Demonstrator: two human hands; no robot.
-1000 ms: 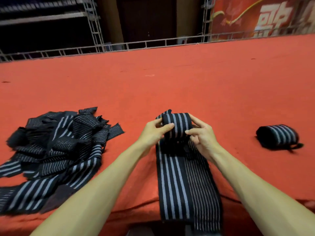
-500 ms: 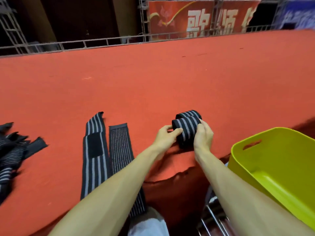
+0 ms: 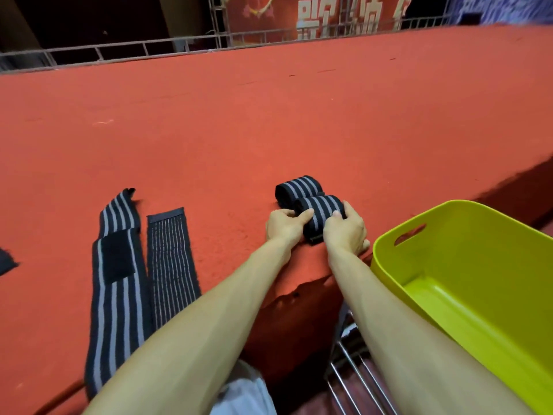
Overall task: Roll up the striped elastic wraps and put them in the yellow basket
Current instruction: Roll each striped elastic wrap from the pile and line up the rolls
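Two rolled black wraps with grey stripes lie side by side near the red table's front edge. My left hand [image 3: 284, 227] and my right hand [image 3: 347, 230] grip the nearer roll [image 3: 321, 212] from either side. The farther roll [image 3: 297, 188] touches it behind. Two unrolled wraps lie flat to the left: one with wide stripes and a black patch [image 3: 115, 271], one with fine stripes [image 3: 170, 265]. The yellow basket [image 3: 449, 265] stands just right of my right hand, below the table edge, and the part of its inside that I see holds nothing.
The red cloth-covered table [image 3: 269, 121] stretches far back to a metal railing [image 3: 119, 50]. A scrap of another wrap [image 3: 6, 262] peeks in at the left edge. A metal rack [image 3: 353, 372] shows below the table between my arms.
The view swung right, away from the wrap pile; the basket came into view. The roll in my hands now lies lower, beside the other roll, closer to the basket.
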